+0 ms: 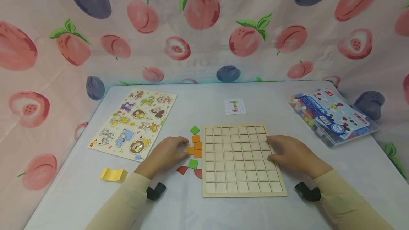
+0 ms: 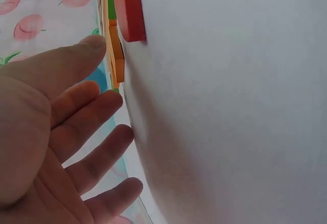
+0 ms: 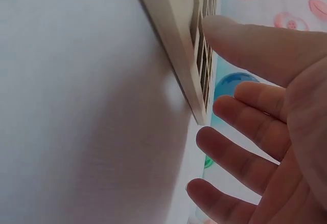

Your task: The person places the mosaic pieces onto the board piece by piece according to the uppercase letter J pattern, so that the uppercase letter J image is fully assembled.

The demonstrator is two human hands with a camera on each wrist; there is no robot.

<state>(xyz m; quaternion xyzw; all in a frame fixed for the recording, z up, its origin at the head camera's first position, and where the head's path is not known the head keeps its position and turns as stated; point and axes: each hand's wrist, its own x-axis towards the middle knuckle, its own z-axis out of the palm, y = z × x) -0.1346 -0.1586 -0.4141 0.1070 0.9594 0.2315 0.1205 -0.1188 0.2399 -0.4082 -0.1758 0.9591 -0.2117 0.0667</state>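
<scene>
Fruit-printed cloth [image 1: 198,65] backs the white bench [image 1: 183,212]. Head view: the wooden board [image 1: 240,161] lies just left of my right hand [image 1: 292,153], the orange tiles [image 1: 198,146] just right of my left hand [image 1: 167,154]. Left wrist: that hand is spread, holding nothing; the tiles look light, stiff, best pinched by opposite edges. Right wrist: fingers parted near the board's rim, gripping nothing; it seems rigid, easiest held by both sides.

Grid board [image 1: 240,160] pale tan. Tiles [image 1: 198,146] at its left orange, green, red. Near left block [image 1: 114,175] yellow. Table [image 1: 179,205] white. Far backdrop [image 1: 204,59] pink, fruit-patterned.
</scene>
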